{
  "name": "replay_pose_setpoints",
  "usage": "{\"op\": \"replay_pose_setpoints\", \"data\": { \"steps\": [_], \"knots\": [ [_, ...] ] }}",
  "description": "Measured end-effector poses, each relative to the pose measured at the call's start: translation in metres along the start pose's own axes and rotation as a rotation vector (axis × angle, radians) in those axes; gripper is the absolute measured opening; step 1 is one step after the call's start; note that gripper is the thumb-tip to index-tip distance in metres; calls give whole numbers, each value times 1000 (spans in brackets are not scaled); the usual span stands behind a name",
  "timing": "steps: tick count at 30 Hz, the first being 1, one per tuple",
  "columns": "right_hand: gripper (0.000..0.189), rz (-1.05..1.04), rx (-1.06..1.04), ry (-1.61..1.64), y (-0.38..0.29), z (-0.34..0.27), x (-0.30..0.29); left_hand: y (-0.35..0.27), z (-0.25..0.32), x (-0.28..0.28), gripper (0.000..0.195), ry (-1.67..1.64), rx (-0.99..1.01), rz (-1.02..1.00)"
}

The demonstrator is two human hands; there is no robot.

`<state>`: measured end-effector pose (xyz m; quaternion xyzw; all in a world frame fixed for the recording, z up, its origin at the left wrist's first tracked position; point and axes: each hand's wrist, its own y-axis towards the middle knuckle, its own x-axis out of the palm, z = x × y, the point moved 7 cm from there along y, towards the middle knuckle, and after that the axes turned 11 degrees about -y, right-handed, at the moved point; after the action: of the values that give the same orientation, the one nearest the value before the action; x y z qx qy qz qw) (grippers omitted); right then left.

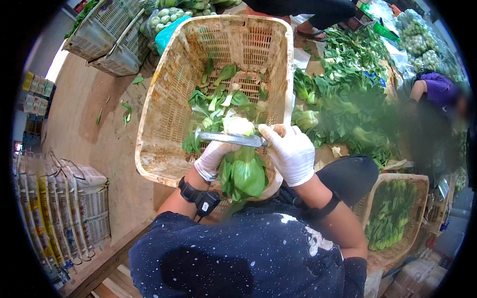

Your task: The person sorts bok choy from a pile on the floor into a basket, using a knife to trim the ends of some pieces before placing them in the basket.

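My left hand (pixel 214 158), in a white glove, holds a head of bok choy (pixel 246 175) over the near part of a large stained plastic basket (pixel 167 111). The pale stem base points away from me and the green leaves hang toward my body. In my gloved right hand (pixel 292 152) is the handle of a knife (pixel 233 138). Its blade points left and lies across the bok choy just on my side of the base; whether it touches is hard to tell. Loose leaves (pixel 218 97) and stems lie on the basket's bottom.
To the right spreads a big heap of bok choy (pixel 350 93). A basket of packed greens (pixel 389 216) stands at lower right. Stacked crates (pixel 95 201) are at left, others (pixel 108 37) at upper left. One person's sandalled foot (pixel 311 33) is beyond; another person (pixel 434 89) is far right.
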<state>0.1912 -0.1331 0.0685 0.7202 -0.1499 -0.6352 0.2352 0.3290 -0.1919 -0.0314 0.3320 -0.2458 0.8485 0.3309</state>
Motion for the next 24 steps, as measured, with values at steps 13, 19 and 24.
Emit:
{"op": "replay_pose_setpoints", "data": {
  "steps": [13,19,24],
  "knots": [
    [24,-106,14,-165,11,17,28,-14,35,2,61,179,204,84],
    [19,-533,649,447,-14,78,59,-12,36,-15,60,187,226,273],
    [67,-323,530,1427,-7,-9,58,-2,28,31,61,216,415,69]
  ]
}}
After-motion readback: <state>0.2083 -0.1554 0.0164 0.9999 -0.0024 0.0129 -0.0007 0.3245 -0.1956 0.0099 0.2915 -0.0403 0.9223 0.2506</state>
